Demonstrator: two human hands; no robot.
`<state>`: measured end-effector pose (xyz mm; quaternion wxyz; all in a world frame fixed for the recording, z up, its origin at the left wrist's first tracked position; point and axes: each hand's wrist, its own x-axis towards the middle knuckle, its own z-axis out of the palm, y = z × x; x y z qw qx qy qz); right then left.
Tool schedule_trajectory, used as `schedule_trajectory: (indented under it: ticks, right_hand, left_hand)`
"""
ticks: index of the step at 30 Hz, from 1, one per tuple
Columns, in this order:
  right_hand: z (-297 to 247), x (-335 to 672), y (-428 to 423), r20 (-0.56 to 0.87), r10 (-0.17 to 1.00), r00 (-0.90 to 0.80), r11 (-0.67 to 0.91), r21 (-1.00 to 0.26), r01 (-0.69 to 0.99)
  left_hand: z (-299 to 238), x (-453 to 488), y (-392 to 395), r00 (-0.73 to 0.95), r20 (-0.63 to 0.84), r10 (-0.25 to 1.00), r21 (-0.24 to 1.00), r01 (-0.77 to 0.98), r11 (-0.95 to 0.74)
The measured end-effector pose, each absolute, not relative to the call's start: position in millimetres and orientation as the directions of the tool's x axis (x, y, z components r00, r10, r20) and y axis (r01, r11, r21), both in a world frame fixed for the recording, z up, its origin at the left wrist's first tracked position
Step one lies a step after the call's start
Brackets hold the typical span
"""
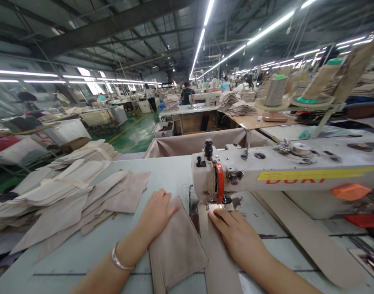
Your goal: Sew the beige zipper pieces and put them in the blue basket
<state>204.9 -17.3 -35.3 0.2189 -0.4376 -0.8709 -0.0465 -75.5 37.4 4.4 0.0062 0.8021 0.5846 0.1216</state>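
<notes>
My left hand (156, 214) lies flat, fingers stretched out, on the upper left corner of a beige fabric piece (177, 249) on the sewing table. My right hand (236, 232) rests flat with fingers together on a narrower beige strip (219, 265) that runs under the needle area of the white sewing machine (266, 169). Its fingertips sit just in front of the presser foot (216, 203). A silver bracelet (121, 261) circles my left wrist.
Stacks of cut beige fabric pieces (70, 188) cover the table's left side. A long beige strip (312, 239) lies at the right under the machine arm. Thread cones (275, 90) stand behind. Other workers and sewing stations (187, 96) fill the hall beyond.
</notes>
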Motion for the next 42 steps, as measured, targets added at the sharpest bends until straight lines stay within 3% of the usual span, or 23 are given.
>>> schedule_trajectory:
  ticks: [3,8,10,13,16,30,42]
  right_hand:
    - [-33,204,-19,0.414,0.751,-0.514,0.607,-0.126,0.785]
    - [-31,203,-18,0.391,0.769,-0.506,0.597,-0.153,0.788]
    - [-31,203,-18,0.383,0.773,-0.505,0.596,-0.167,0.786]
    - [-30,205,-18,0.364,0.779,-0.511,0.599,-0.190,0.778]
    - [-29,205,-17,0.352,0.780,-0.517,0.604,-0.208,0.769]
    - [-32,203,-15,0.357,0.783,-0.509,0.592,-0.179,0.786]
    - [-30,204,-15,0.357,0.788,-0.502,0.593,-0.217,0.776]
  left_hand:
    - [10,-67,40,0.267,0.174,0.948,0.218,0.928,-0.301]
    - [15,-44,19,0.401,0.120,0.908,0.548,0.736,-0.398]
    - [13,-31,17,0.453,0.086,0.887,0.609,0.681,-0.407]
    - [9,-11,25,0.399,0.056,0.915,0.658,0.674,-0.334]
    - [7,3,34,0.345,0.045,0.937,0.664,0.690,-0.286]
    - [15,12,40,0.392,0.007,0.920,0.663,0.687,-0.298]
    - [15,21,38,0.294,0.085,0.952,0.511,0.807,-0.295]
